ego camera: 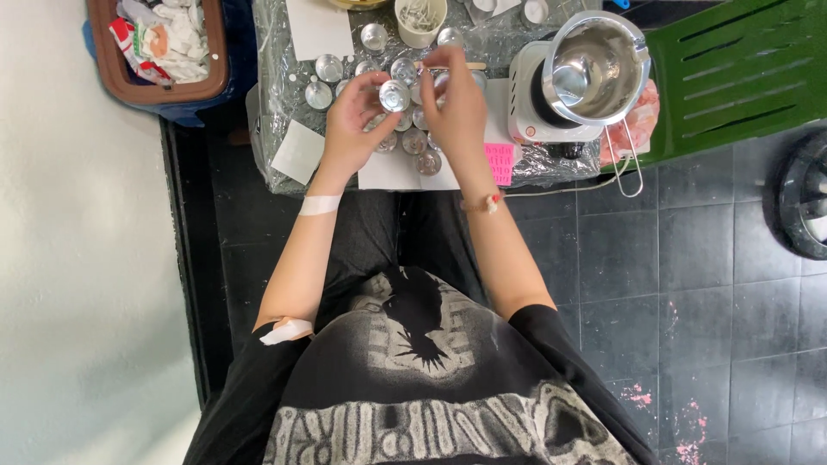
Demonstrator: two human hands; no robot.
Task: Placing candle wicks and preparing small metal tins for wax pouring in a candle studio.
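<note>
My left hand (349, 120) grips one small metal cup (394, 96) above the foil-covered table (284, 52); my right hand (457, 103), fingers pinched, works at its rim. Other tin cups (328, 68) lie around, apparently empty. Steel pouring pot (594, 69) on the white hotplate (530, 103) also looks empty. Judgement: preparation early, filling not begun.

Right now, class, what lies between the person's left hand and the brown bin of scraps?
In the head view, between the left hand and the brown bin lie small silver cups and a white paper square on the plastic-covered table.
</note>
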